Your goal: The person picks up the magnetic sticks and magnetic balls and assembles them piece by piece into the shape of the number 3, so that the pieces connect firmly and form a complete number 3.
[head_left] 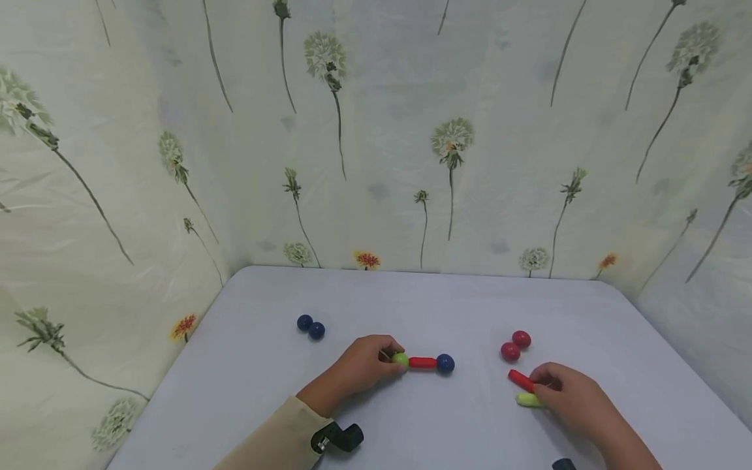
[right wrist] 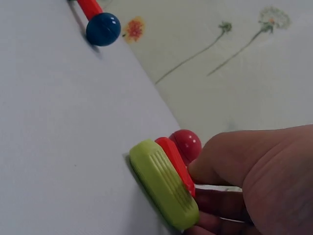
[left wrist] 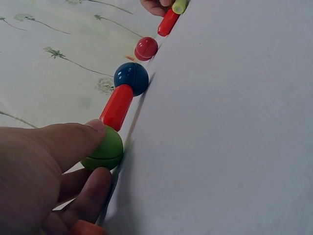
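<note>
My left hand (head_left: 365, 361) pinches a green ball (left wrist: 108, 151) between thumb and fingers. Joined to that ball is a red rod (head_left: 422, 363), and a dark blue ball (head_left: 445, 363) sits on the rod's other end, making a straight line along the table. Over on the right, my right hand (head_left: 572, 398) grips the near end of another red rod (head_left: 521, 380) with thumb and fingertips. A yellow-green rod (right wrist: 164, 186) lies right beside that red one; in the head view its right end is hidden by the fingers.
Two dark blue balls (head_left: 311, 327) lie together at the back left of the white table (head_left: 458, 424). Two red balls (head_left: 516, 346) are just beyond my right hand. A curtain with dandelion print (head_left: 388, 196) hangs behind the table and along its sides.
</note>
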